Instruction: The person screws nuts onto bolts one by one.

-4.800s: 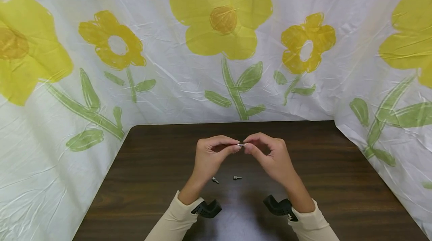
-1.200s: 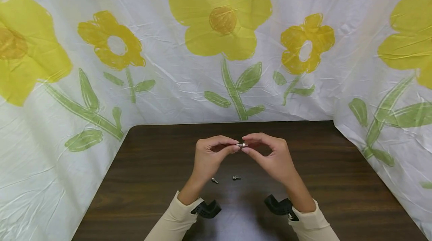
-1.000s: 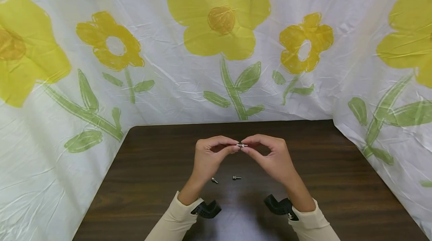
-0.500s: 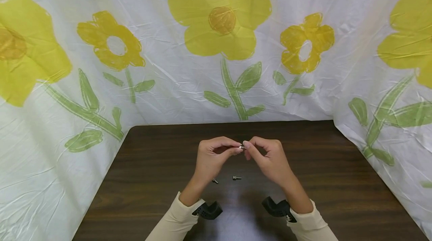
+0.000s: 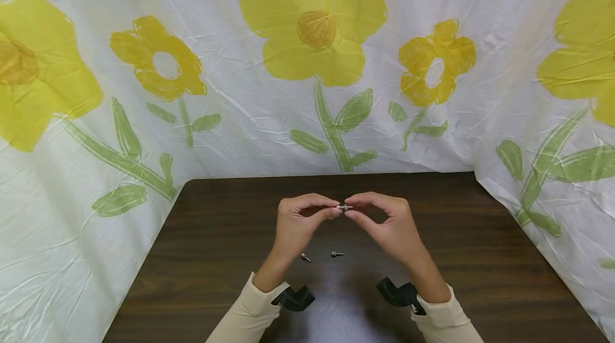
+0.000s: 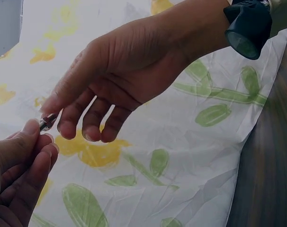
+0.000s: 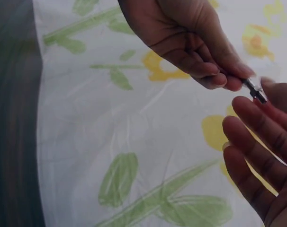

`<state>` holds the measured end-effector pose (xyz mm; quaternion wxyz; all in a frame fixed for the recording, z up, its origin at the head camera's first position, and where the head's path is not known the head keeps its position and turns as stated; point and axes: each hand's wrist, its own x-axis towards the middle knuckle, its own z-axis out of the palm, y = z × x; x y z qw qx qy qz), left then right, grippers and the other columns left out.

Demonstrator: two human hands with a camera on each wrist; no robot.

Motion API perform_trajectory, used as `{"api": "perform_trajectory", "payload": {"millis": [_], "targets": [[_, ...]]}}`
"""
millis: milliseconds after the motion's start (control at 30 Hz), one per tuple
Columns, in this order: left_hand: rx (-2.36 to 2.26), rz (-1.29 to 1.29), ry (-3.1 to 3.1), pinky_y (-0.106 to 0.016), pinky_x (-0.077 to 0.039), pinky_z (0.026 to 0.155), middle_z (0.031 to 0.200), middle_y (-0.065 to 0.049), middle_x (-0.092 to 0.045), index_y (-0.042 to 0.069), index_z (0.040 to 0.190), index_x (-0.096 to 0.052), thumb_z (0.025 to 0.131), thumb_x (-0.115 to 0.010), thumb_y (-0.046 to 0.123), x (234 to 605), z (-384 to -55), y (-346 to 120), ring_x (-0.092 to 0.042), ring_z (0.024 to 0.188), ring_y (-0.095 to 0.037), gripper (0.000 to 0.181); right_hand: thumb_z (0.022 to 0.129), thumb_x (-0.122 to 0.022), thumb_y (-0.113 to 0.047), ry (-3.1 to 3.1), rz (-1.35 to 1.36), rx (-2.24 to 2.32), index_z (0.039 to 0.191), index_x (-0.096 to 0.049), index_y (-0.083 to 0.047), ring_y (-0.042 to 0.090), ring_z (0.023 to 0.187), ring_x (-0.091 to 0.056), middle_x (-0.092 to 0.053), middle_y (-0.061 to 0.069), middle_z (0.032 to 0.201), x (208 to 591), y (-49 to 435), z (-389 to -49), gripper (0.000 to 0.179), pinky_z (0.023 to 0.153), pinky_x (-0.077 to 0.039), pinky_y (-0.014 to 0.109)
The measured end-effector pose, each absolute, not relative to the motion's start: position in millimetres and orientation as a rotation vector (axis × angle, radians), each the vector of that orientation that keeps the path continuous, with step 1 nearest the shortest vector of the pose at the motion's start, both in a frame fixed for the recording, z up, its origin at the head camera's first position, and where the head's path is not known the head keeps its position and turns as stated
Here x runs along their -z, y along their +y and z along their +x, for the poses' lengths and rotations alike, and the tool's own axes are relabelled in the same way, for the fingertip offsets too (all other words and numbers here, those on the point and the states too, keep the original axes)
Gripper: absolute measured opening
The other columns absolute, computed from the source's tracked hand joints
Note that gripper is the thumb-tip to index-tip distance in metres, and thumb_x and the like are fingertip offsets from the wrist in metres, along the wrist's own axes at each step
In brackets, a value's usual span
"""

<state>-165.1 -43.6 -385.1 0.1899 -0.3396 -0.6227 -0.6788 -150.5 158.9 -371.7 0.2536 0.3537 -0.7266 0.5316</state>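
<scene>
A small silver bolt [image 5: 340, 207] lies level above the table, its left end pinched between thumb and index finger of my left hand [image 5: 296, 223]. A small nut [image 5: 346, 207] sits around the bolt's shank. My right hand [image 5: 391, 225] has its thumb and index fingertips spread above and below the nut, with a slight gap in the head view. In the right wrist view the bolt's free end [image 7: 260, 97] shows between the right thumb and index finger; the other right fingers [image 7: 245, 137] are extended. The left fingers hide the bolt's head end.
Two more bolts lie on the dark wooden table [image 5: 216, 257], one bolt [image 5: 306, 257] near the left wrist and another bolt [image 5: 337, 254] to its right. Black wrist cameras sit on both cuffs. A white flowered curtain [image 5: 259, 134] hangs around the table's back and sides.
Half a second ago the right thumb and index finger were closed over the bolt's right end; now they are parted and the nut shows. The left hand keeps its pinch. The loose bolts stay put.
</scene>
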Motion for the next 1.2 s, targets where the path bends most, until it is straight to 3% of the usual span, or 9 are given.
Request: {"api": "perform_trajectory", "payload": {"millis": [133, 467, 633, 800, 1000, 1067, 1200], "targets": [[1.928, -0.968, -1.749, -0.039, -0.061, 0.063, 0.085, -0.015, -0.076, -0.004, 0.091, -0.078, 0.082, -0.079, -0.009, 385.2, -164.9, -43.8, -0.073, 0.072, -0.022, 0.011, 0.075, -0.082, 0.016, -1.937, 0.999, -1.424, 0.101, -0.077, -0.006, 0.015, 0.08, -0.071, -0.076, 0.006, 0.091, 371.9, 159.5, -151.9, 0.035, 0.073, -0.057, 0.023], [1.944, -0.984, -1.736, -0.041, -0.062, 0.064, 0.086, -0.016, -0.076, -0.004, 0.089, -0.077, 0.081, -0.079, -0.01, 383.8, -163.1, -43.0, -0.074, 0.074, -0.021, 0.011, 0.084, -0.076, 0.01, -1.992, 1.003, -1.478, 0.1, -0.074, -0.011, 0.013, 0.072, -0.07, -0.073, -0.001, 0.082, 373.3, 158.9, -151.5, 0.027, 0.065, -0.057, 0.024], [1.932, -1.004, -1.725, -0.039, -0.062, 0.065, 0.085, -0.015, -0.076, -0.003, 0.089, -0.077, 0.08, -0.08, -0.01, 384.7, -163.5, -41.2, -0.074, 0.076, -0.022, 0.012, 0.093, -0.072, 0.0, -2.053, 0.949, -1.459, 0.094, -0.07, -0.012, 0.009, 0.067, -0.066, -0.068, -0.007, 0.074, 374.9, 157.0, -150.8, 0.012, 0.061, -0.054, 0.023], [1.941, -1.035, -1.696, -0.037, -0.062, 0.066, 0.085, -0.018, -0.075, -0.005, 0.09, -0.076, 0.081, -0.079, -0.01, 385.1, -164.2, -39.6, -0.073, 0.076, -0.025, 0.011, 0.096, -0.068, 0.001, -2.089, 0.898, -1.463, 0.086, -0.068, -0.019, 0.008, 0.061, -0.061, -0.063, -0.009, 0.067, 375.7, 154.5, -150.5, 0.021, 0.055, -0.052, 0.025], [1.953, -1.042, -1.693, -0.043, -0.062, 0.066, 0.085, -0.018, -0.075, -0.005, 0.089, -0.076, 0.081, -0.079, -0.008, 386.3, -164.5, -39.4, -0.073, 0.076, -0.027, 0.009, 0.099, -0.062, 0.0, -2.093, 0.886, -1.453, 0.07, -0.062, -0.02, 0.009, 0.052, -0.053, -0.058, -0.01, 0.06, 375.7, 152.6, -150.0, 0.035, 0.047, -0.042, 0.023], [1.946, -1.036, -1.702, -0.043, -0.062, 0.066, 0.085, -0.017, -0.075, -0.005, 0.09, -0.077, 0.082, -0.08, -0.007, 386.8, -164.5, -39.6, -0.073, 0.076, -0.027, 0.009, 0.099, -0.062, 0.0, -2.091, 0.881, -1.456, 0.074, -0.065, -0.019, 0.011, 0.054, -0.056, -0.06, -0.009, 0.062, 375.7, 153.5, -150.1, 0.032, 0.051, -0.045, 0.022], [1.948, -0.999, -1.713, -0.039, -0.062, 0.065, 0.085, -0.017, -0.075, -0.005, 0.09, -0.077, 0.081, -0.079, -0.009, 385.7, -164.0, -41.4, -0.073, 0.074, -0.022, 0.01, 0.09, -0.073, 0.004, -2.051, 0.908, -1.46, 0.098, -0.073, -0.012, 0.014, 0.07, -0.068, -0.071, -0.003, 0.078, 374.2, 157.8, -150.4, 0.018, 0.064, -0.055, 0.026]]}}
